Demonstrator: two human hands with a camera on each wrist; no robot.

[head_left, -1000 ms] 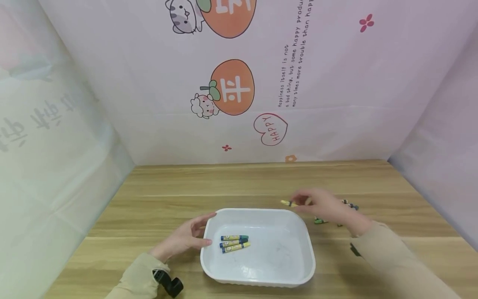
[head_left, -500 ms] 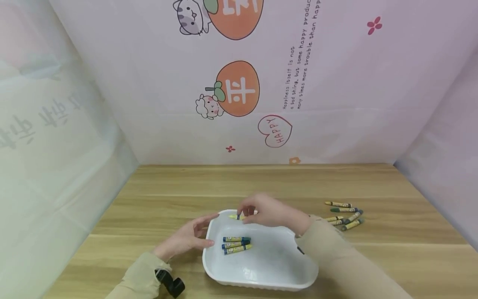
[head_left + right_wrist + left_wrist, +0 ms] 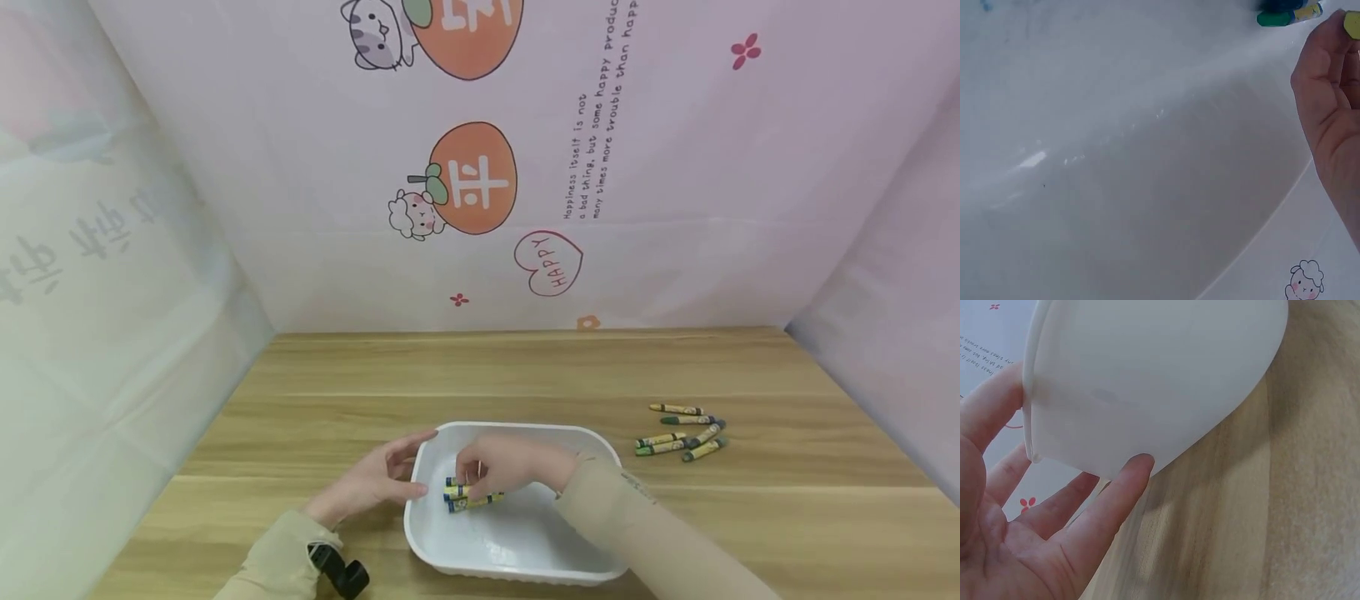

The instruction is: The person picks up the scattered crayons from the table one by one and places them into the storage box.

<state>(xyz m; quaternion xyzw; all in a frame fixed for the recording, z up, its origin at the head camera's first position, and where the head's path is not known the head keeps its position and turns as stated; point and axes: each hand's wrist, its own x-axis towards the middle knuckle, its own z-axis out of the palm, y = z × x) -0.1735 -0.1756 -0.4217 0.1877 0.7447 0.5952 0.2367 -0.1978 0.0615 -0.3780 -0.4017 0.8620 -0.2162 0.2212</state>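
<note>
A white plastic tray (image 3: 525,537) stands at the front of the table. My left hand (image 3: 371,481) holds its left side, the thumb over the rim; the left wrist view shows other fingers (image 3: 1125,490) against the outer wall. My right hand (image 3: 506,462) is inside the tray, pinching a crayon whose yellow end (image 3: 1352,26) shows in the right wrist view. Right under those fingertips lie the crayons (image 3: 459,506) in the tray, partly covered by the hand. Among them is a green-tipped crayon (image 3: 1274,19). Whether the held crayon touches them, I cannot tell.
Several loose crayons (image 3: 703,451) lie in a small group on the wooden table (image 3: 480,375), right of the tray. A printed wall sheet (image 3: 337,258) stands behind the table, with pale sheets on both sides. A black wrist device (image 3: 341,569) is strapped to the left wrist.
My right hand has carried a crayon left from near the loose group, over the tray's rim, then down among the crayons in the tray. The left hand stays on the tray.
</note>
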